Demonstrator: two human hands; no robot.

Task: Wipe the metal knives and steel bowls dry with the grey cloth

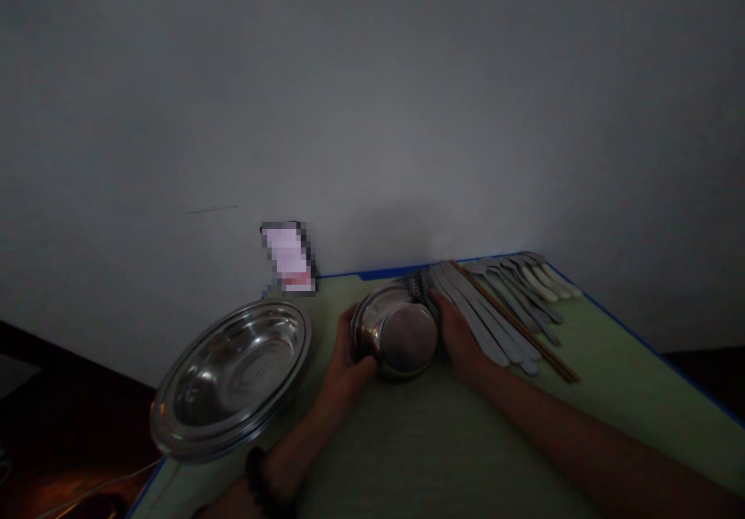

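Observation:
A shiny stainless steel bowl [407, 340] is tilted in front of me, its round flat base turned toward me. My left hand [349, 364] grips it from the left, the thumb lying over its near side. On the other side, my right hand [457, 333] is closed on a dark patterned cloth [417, 286] against the bowl's upper right edge. Part of the cloth and most of the right fingers are hidden behind the bowl. Left of my hands stands a wide stack of steel basins [174, 426].
Flat metal knives [489, 325], wooden chopsticks [518, 321], several metal utensils [512, 298] and white-handled spoons [541, 282] lie in a row at the right. A phone [289, 255], blurred out, leans on the wall [372, 115]. The green tabletop [407, 457] has blue edges.

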